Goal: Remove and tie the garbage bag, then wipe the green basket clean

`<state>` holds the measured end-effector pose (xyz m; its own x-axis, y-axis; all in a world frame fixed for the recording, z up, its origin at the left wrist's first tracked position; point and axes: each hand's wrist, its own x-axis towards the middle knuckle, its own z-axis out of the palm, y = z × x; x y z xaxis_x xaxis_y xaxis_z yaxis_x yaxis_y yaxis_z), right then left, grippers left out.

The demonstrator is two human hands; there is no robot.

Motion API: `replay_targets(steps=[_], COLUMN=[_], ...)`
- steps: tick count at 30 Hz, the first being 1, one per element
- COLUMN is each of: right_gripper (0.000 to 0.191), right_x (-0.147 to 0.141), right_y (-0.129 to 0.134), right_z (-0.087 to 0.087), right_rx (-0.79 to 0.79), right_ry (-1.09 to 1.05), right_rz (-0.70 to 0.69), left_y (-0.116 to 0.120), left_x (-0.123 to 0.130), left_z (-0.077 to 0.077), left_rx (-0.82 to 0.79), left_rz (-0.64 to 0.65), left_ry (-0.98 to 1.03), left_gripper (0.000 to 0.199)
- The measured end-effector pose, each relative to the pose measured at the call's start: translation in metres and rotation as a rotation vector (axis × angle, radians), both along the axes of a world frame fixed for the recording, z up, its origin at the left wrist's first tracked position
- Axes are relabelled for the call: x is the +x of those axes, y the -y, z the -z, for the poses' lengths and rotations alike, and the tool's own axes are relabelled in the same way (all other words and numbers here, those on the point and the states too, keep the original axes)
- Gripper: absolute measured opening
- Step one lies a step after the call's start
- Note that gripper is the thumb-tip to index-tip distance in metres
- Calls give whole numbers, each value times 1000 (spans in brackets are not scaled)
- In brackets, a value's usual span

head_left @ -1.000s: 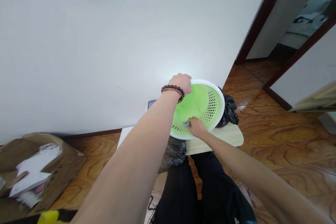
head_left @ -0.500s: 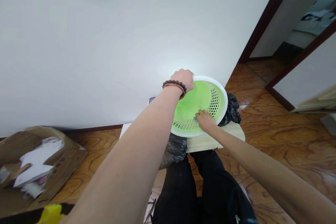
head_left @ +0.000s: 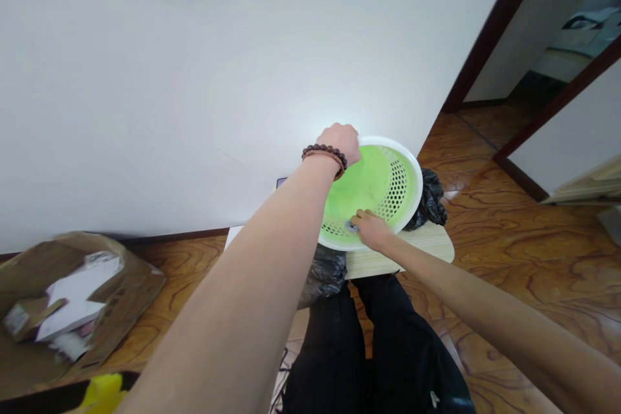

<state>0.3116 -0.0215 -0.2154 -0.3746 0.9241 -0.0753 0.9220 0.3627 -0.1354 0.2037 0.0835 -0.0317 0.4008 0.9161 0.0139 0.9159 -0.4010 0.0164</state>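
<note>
A round colander (head_left: 414, 174) with a white rim and a green, hole-punched inside sits tilted over a small pale wooden table. My left hand (head_left: 341, 140), with a beaded bracelet at its wrist, is closed on the rim at the far left; its fingertips are hidden. Inside, low on the near wall, my right hand (head_left: 371, 231) pinches a small greyish wad (head_left: 350, 226) that looks like a cloth or wipe. The wad touches or nearly touches the green surface.
Black plastic bags (head_left: 429, 200) lie under and beside the colander on the table (head_left: 431, 246). A white wall (head_left: 194, 77) rises behind. An open cardboard box (head_left: 129, 297) with packaging stands on the wooden floor at left. A doorway is at right.
My right hand has slid a little to the left along the inside of the colander with the greyish wad. My left hand keeps its hold on the rim.
</note>
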Motion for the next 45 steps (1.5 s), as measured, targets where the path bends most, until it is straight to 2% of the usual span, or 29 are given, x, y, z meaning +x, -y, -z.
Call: replay_targets(steps=[3, 6, 8, 11, 14, 16, 19, 21, 23, 26, 29, 31, 33, 36, 39, 42, 45], right_gripper=[29, 29, 28, 25, 24, 24, 26, 27, 29, 30, 28, 27, 26, 25, 29, 31, 32], right_x=[10, 10, -2, -32, -49, -41, -9, 11, 18, 1, -31, -42, -37, -11, 10, 4, -13], right_y=[-6, -10, -8, 1, 8, 8, 0, -7, -13, -12, -2, 4, 7, 2, -8, -13, -8], right_z=[-4, -4, 0, 7, 9, 6, 0, -2, -1, 5, 11, 11, 8, 4, 5, 10, 14], right_rx=[39, 25, -36, -139, -136, -87, 13, 70, 91, 22, -70, -83, -68, -11, 34, 8, -21], right_ry=[102, 91, -12, -289, -439, -375, -129, 19, 96, 36, -189, -304, -311, -148, -11, -20, -72], right_rz=[90, 225, 273, 265, 228, 136, -18, 3, 110, 223, 216, 180, 107, 30, 155, 268, 229], left_y=[-2, -3, -3, -2, -2, -1, -1, -1, -1, -1, 1, 1, 1, 0, 0, 1, 2], left_x=[1, 0, -1, -2, -3, -4, -4, -3, -1, 3, 4, 3, 1, 0, 1, 5, 7], left_z=[2, 4, 4, 3, 1, 0, 0, 1, 3, 5, 4, 3, 3, 4, 7, 8, 8], left_rx=[18, 36, 26, 10, 10, 1, 3, 15, 21, 15, 12, 26, 36, 32, 39, 64, 80], left_rz=[17, 22, 5, -10, -4, 3, 13, 17, 10, -9, -35, -46, -38, -28, -37, -59, -75], left_ry=[-17, -21, -19, -23, -23, -24, -22, -18, -9, 12, 27, 28, 26, 32, 47, 63, 79], left_gripper=[36, 37, 37, 37, 37, 35, 34, 34, 33, 33, 33, 32, 32, 33, 33, 33, 32])
